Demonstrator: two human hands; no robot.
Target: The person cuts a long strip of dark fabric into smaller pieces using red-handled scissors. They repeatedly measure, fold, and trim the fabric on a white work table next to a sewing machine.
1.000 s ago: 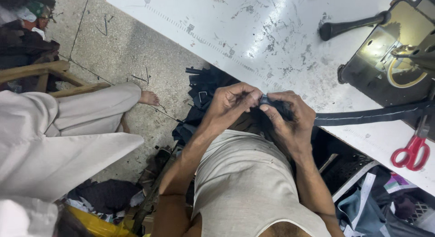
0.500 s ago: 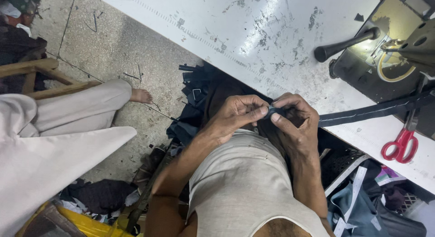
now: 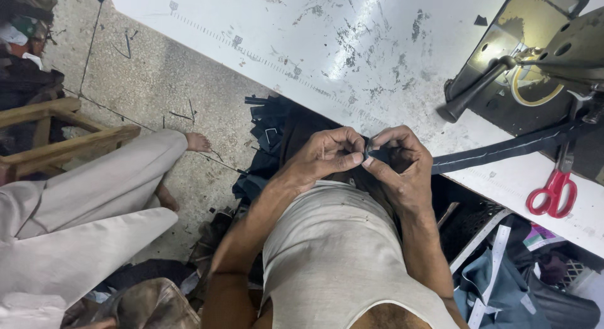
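Note:
Both my hands meet at the near edge of the white table [image 3: 314, 45], pinching the end of a long dark fabric strip [image 3: 503, 151]. My left hand [image 3: 327, 156] grips the strip end from the left with thumb and fingers. My right hand [image 3: 399, 162] holds it from the right, fingers curled over it. The strip runs right across the table to the black sewing machine [image 3: 541, 64]. The strip's end is mostly hidden between my fingers.
Red-handled scissors [image 3: 553, 187] lie on the table at the right. A pile of dark fabric pieces [image 3: 270, 137] sits below the table edge. Another person's legs in light trousers [image 3: 82, 203] and a wooden stool [image 3: 56, 140] are at the left.
My hands have stayed together on the strip end, the fingers shifting slightly on it. The view has shifted, so the sewing machine and scissors sit a little lower.

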